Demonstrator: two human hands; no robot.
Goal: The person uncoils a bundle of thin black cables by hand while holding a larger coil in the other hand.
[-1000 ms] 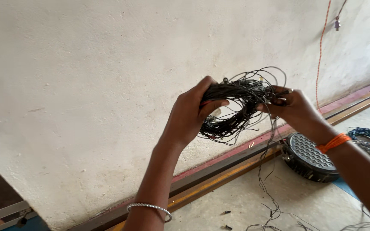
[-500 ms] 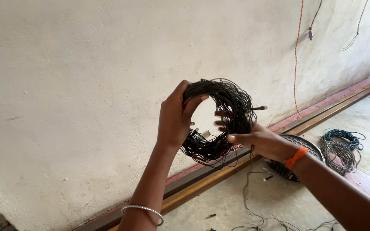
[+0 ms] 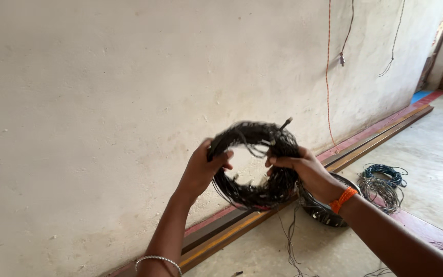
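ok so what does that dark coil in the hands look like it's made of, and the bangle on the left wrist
The coil looks like thin dark plastic-coated wire, matt, with small pale tips poking out; motion blur leaves that uncertain. The bangle seems metal: silvery and shiny with a beaded edge.

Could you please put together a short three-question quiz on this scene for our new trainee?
1. True or false: both hands grip the wire coil.
2. Which wrist wears the orange band? A) left B) right C) neither
3. Fill in: on the floor to the right lie two smaller wire ____.

Key
1. True: the left hand holds the coil's left side and the right hand its right side, in front of the wall.
2. B; the left wrist wears a silver bangle.
3. coils
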